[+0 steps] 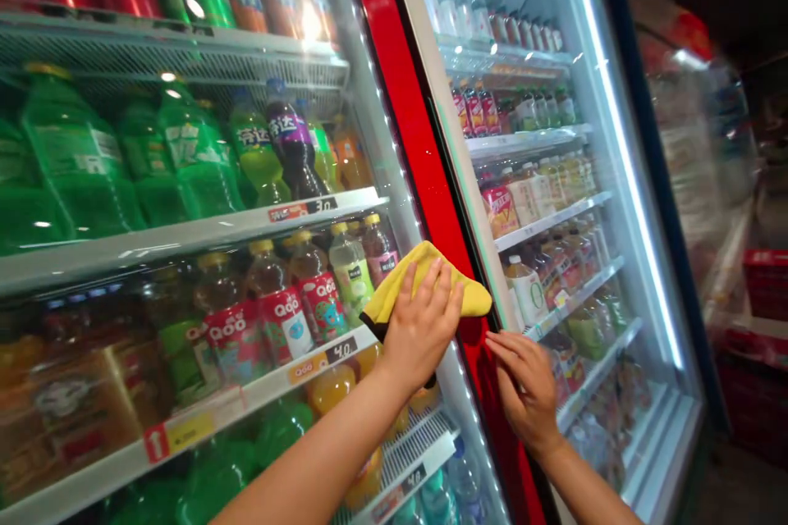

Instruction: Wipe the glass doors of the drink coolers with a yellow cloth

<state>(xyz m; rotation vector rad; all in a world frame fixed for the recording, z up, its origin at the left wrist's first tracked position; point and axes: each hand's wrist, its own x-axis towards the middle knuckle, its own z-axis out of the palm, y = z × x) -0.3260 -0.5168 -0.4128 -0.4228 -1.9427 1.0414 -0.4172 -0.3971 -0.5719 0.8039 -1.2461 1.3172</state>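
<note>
Yellow cloth (428, 267) is pressed against the glass door (375, 123) of a drinks cooler by the left hand (422, 324), with the fingers spread over the bunched fabric and a dark edge showing beneath it. The cloth is placed at about mid-height on the door, and its tip is laid across the red door post (419, 156). The hands are held apart: the right hand (526, 390) is kept off the cloth and is laid open on the lower part of the post, just beside the neighbouring door. Behind the glass, Qoo juice bottles (277, 320) with red labels are ranked on a shelf edged by a price strip (313, 365), and green soda bottles (80, 164) are lined up above. Smaller bottles (542, 262) are stocked behind the neighbouring door. Red crates (767, 283) are seen, blurred, at the far right.
</note>
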